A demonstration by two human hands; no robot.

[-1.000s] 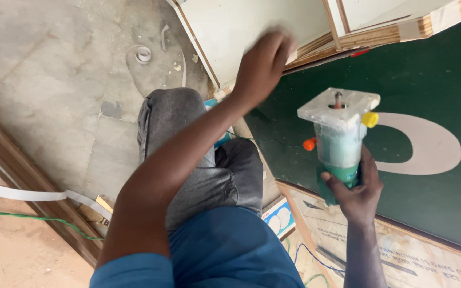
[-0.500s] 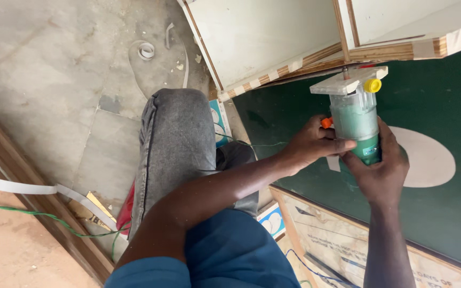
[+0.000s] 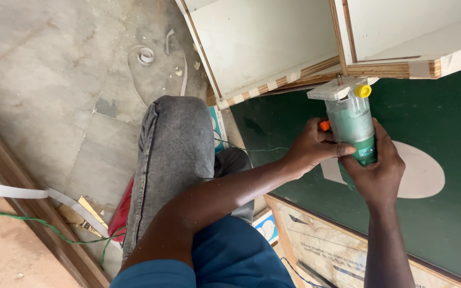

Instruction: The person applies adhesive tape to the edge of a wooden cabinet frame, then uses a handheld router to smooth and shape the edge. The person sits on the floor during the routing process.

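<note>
Both my hands grip a green hand-held trim router (image 3: 351, 120) with a clear square base, a yellow knob and an orange knob. My right hand (image 3: 374, 170) wraps the motor body from below. My left hand (image 3: 310, 146) clasps its left side, fingers beside the orange knob. The router's base presses against the plywood edge of a white laminated panel (image 3: 273, 40), which lies over a dark green board (image 3: 433, 133) with white shapes.
My knee in grey trousers (image 3: 174, 154) is bent over the grey tiled floor. A coil of white edge band (image 3: 145, 55) lies on the floor. A white strip and green wire (image 3: 38, 224) cross a wooden frame at left. Printed cardboard (image 3: 321, 250) lies below the green board.
My left hand came down from the white panel and took hold of the router. The router moved up against the panel's plywood edge.
</note>
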